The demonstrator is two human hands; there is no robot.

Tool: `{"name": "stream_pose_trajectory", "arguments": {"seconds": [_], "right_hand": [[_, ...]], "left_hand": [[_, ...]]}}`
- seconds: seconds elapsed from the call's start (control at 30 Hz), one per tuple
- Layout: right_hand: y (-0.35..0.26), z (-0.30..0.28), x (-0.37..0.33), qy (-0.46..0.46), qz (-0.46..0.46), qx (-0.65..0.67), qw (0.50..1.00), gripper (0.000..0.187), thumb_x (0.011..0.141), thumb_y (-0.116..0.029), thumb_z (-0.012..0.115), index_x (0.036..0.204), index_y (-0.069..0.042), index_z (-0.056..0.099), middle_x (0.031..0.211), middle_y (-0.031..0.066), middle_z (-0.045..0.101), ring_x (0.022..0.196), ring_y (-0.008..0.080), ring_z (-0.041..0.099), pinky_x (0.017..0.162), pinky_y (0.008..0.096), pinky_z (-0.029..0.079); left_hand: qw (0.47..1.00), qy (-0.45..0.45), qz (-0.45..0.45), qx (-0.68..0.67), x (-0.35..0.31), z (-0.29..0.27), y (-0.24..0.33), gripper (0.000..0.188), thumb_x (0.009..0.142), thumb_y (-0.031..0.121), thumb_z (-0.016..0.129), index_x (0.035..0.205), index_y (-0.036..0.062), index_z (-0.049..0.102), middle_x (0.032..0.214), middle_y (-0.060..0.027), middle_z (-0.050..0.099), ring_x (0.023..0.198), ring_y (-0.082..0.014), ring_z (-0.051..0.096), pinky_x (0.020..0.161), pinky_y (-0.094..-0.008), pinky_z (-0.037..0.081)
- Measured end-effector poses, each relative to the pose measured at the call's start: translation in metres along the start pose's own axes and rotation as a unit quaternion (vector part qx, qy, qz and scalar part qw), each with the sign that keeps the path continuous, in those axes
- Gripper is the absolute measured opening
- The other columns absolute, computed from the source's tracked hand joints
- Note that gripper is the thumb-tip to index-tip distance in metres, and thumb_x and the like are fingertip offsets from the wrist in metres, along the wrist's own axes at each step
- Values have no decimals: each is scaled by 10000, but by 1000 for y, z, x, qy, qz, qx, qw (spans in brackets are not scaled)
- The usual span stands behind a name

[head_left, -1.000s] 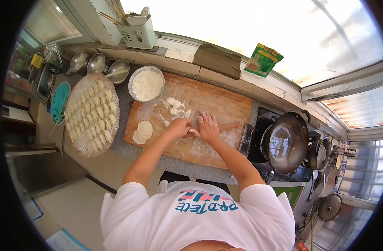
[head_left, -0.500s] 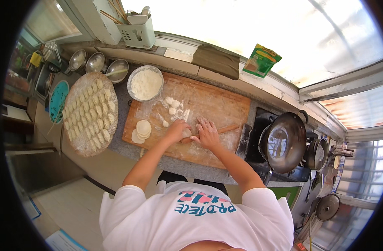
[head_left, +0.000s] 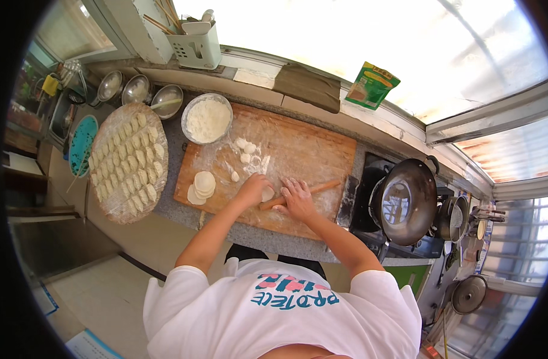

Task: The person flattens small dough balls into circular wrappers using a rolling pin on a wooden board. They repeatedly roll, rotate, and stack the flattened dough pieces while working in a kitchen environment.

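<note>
On the floured wooden board [head_left: 310, 134], my left hand [head_left: 253, 190] pinches the edge of a round dough wrapper [head_left: 267, 193]. My right hand [head_left: 298, 197] lies over a thin wooden rolling pin [head_left: 326, 186], its fingers across the top and its thumb on the near side. The pin's left end is beside the wrapper. Beyond my left hand are several small dough pieces [head_left: 246, 158] in scattered flour. A small stack of rolled wrappers [head_left: 204, 182] sits at the board's left.
A bowl of flour [head_left: 207, 119] stands at the board's far left corner. Further left, a round tray [head_left: 109, 206] carries rows of dumplings, beside a teal basin [head_left: 84, 140]. Metal bowls [head_left: 136, 90] line the wall. Right of the board, a wok [head_left: 405, 203] sits on the stove.
My right hand has shifted slightly toward me with the rolling pin, and its thumb sits lower. My left hand still has the wrapper, which shows a little more beside the pin.
</note>
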State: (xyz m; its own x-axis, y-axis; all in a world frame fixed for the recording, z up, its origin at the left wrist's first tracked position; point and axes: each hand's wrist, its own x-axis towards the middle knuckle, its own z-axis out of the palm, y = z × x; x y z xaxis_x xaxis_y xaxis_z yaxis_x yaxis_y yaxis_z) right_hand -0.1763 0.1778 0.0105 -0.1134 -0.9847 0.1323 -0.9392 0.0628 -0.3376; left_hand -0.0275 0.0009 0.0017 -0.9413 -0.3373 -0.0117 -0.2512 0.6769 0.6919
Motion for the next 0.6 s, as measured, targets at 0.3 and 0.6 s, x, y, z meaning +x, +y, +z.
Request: {"name": "stream_pose_trajectory", "arguments": {"seconds": [0.3, 0.6], "right_hand": [[7, 2, 42, 23, 21, -3, 1000, 689, 828, -606, 677, 1195, -28, 597, 1423, 199, 512, 1343, 385, 458, 1147, 561, 307], [0, 2, 16, 4, 30, -27, 999, 662, 835, -607, 664, 1141, -22, 600, 1441, 179, 506, 1361, 368, 447, 1159, 568, 280]], "left_hand": [[993, 53, -109, -10, 2, -5, 4, 117, 783, 43, 676, 875, 47, 748, 910, -133, 684, 959, -345, 617, 875, -433, 505], [994, 80, -53, -52, -6, -5, 14, 160, 795, 36, 658, 935, 60, 734, 875, -108, 674, 992, -346, 621, 869, -436, 505]]}}
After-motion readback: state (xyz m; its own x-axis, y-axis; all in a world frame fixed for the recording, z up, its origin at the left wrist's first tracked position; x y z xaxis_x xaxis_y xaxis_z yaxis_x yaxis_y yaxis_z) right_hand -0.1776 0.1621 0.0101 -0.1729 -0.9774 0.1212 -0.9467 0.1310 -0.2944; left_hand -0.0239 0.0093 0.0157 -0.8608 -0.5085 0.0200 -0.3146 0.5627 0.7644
